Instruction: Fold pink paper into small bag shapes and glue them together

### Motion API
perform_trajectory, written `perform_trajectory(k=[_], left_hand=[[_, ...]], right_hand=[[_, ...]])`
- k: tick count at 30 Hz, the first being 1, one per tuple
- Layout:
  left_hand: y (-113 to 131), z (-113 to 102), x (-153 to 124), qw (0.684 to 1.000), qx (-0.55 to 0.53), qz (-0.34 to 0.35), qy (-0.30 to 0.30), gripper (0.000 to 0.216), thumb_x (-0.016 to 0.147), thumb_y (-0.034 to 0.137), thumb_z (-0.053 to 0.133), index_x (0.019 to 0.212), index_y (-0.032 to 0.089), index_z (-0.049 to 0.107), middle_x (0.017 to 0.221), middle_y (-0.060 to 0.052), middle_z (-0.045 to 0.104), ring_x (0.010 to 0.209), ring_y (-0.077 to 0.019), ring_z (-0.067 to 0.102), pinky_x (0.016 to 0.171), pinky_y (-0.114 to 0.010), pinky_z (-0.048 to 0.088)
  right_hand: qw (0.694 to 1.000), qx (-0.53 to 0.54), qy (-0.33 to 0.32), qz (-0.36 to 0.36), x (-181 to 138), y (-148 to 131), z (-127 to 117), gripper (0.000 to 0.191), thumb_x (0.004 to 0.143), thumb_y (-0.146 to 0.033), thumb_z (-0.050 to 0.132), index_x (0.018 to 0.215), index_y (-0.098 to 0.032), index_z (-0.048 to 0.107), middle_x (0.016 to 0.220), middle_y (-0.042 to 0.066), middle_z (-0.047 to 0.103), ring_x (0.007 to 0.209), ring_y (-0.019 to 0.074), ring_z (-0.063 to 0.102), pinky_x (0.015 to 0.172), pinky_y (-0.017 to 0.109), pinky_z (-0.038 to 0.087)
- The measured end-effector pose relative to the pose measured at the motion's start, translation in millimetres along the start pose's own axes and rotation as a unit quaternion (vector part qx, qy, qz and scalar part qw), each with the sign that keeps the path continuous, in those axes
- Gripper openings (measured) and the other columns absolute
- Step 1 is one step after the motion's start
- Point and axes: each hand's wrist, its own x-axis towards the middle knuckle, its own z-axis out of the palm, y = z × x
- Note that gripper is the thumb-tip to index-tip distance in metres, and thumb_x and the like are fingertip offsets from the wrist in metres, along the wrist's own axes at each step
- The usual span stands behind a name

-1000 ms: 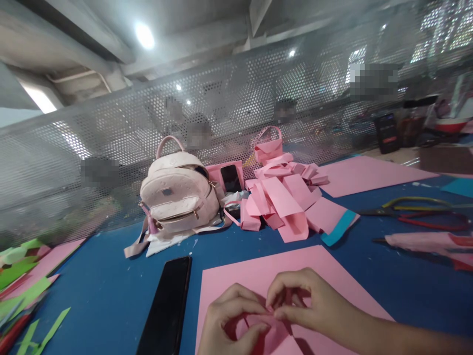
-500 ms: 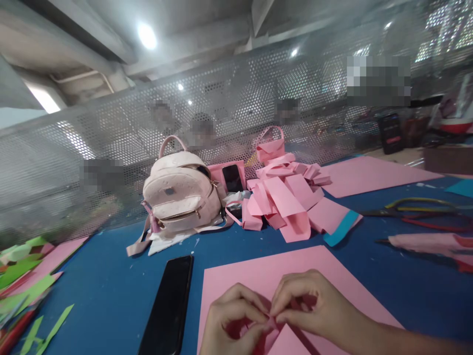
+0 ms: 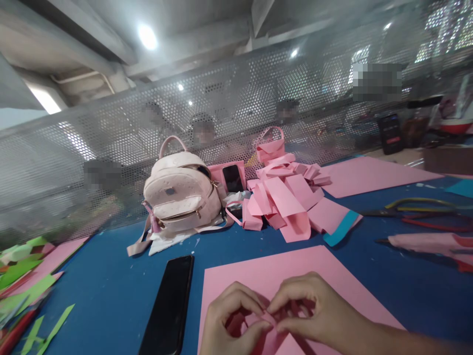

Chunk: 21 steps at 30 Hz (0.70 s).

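Note:
Both hands meet at the bottom centre, over a large pink paper sheet (image 3: 236,273). My left hand (image 3: 236,320) pinches a folded piece of pink paper (image 3: 269,337) between thumb and fingertips. From the other side my right hand (image 3: 314,310) grips the same folded piece, its fingertips almost touching the left ones. Part of the fold is hidden behind the fingers, and its lower end runs out of view. A black phone (image 3: 168,305) lies on the blue table just left of the sheet.
Behind stand a cream backpack (image 3: 181,192), a phone (image 3: 232,178) propped upright and a heap of pink paper strips (image 3: 281,192). To the right lie scissors (image 3: 417,212) and a pink glue gun (image 3: 428,243). Green paper scraps (image 3: 29,266) lie left. A perforated metal screen (image 3: 236,108) closes the back.
My right fingertips have shifted slightly left and my left thumb has straightened a little along the fold. The folded paper has tilted slightly; both hands still hold it.

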Motion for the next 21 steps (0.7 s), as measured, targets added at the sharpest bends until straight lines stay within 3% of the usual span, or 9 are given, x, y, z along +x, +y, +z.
perform_trajectory(k=[7, 14, 21], left_hand=[[3.4, 0.6, -0.4, 1.0, 0.0, 0.015, 0.001, 0.011, 0.073, 0.009, 0.083, 0.071, 0.018, 0.077, 0.08, -0.005, 0.073, 0.075, -0.0159, 0.07, 0.07, -0.022, 0.056], [3.2, 2.1, -0.6, 0.999, 0.021, 0.048, 0.011, 0.018, 0.077, 0.023, 0.084, 0.065, 0.018, 0.072, 0.079, -0.006, 0.074, 0.074, -0.0181, 0.071, 0.069, -0.025, 0.056], [3.9, 3.8, -3.6, 0.999, 0.017, 0.033, 0.018, 0.011, 0.078, 0.02, 0.083, 0.079, 0.018, 0.072, 0.075, -0.003, 0.074, 0.069, -0.0144, 0.069, 0.066, -0.02, 0.054]], right_hand=[[1.0, -0.013, 0.006, -0.02, -0.4, -1.2, 0.1, 0.006, 0.074, -0.026, 0.083, 0.079, -0.024, 0.085, 0.067, 0.002, 0.072, 0.057, 0.0123, 0.054, 0.055, 0.023, 0.038], [0.999, -0.024, 0.013, -0.043, -1.4, 0.3, 0.8, 0.02, 0.079, -0.043, 0.081, 0.08, -0.023, 0.084, 0.069, 0.005, 0.073, 0.061, 0.0143, 0.058, 0.056, 0.024, 0.04], [0.997, -0.037, 0.002, -0.061, -1.1, 1.9, 0.3, 0.02, 0.081, -0.043, 0.081, 0.08, -0.022, 0.084, 0.066, 0.003, 0.07, 0.06, 0.0132, 0.056, 0.055, 0.023, 0.038]])
